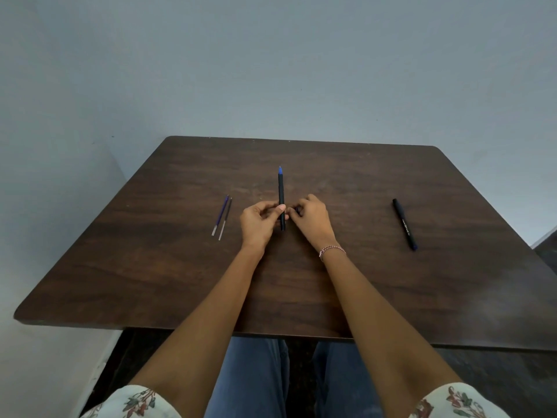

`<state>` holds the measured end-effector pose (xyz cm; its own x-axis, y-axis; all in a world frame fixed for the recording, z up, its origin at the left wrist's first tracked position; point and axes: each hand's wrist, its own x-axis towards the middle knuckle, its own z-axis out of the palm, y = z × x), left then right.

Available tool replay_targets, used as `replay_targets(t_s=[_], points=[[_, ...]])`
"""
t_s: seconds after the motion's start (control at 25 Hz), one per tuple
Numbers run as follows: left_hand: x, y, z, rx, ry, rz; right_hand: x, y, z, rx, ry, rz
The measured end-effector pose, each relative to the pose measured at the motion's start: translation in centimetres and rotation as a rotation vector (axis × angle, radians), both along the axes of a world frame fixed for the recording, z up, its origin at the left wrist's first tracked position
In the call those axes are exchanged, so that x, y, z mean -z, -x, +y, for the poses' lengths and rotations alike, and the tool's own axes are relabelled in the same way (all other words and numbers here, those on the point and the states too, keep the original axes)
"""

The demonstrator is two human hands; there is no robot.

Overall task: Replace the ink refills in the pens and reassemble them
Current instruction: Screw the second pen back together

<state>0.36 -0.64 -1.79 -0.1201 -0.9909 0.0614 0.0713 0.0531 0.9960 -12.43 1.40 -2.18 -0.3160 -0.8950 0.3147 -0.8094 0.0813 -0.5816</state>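
At the middle of the table (150, 267), the left hand (259, 220) grasps a dark pen (281, 191) between thumb and fingers, its blue tip pointing to the far side. The right hand (310, 218) sits just beside the pen's near end with fingers curled; I cannot tell whether it pinches anything. Two thin refills (222, 217) lie side by side to the left. A second pen (405, 224) lies well apart on the right.

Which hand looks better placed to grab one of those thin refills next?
Probably the left hand: the two refills lie beside it, though it grips the pen. The right hand would have to cross over.
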Motion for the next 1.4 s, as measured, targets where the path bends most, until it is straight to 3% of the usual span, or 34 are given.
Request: replay_targets(t_s=[0.24, 0.48, 0.72, 1.08, 1.4], points=[[-0.1, -0.1, 0.1, 0.052, -0.007, -0.013, 0.0, 0.3, 0.1, 0.035, 0.03, -0.067], [0.2, -0.1, 0.0, 0.161, 0.064, -0.178, 0.1, 1.6, 0.5, 0.114, 0.266, -0.756], [-0.1, 0.0, 0.3, 0.253, 0.107, -0.289, -0.1, 2.3, 0.7, 0.124, 0.44, -1.107], [-0.4, -0.1, 0.5, 0.281, 0.139, -0.349, -0.6, 2.9, 1.0, 0.221, 0.663, -1.31], [-0.4, -0.1, 0.3, 0.323, 0.141, -0.368, -0.7, 2.8, 1.1, 0.276, 0.749, -1.344]])
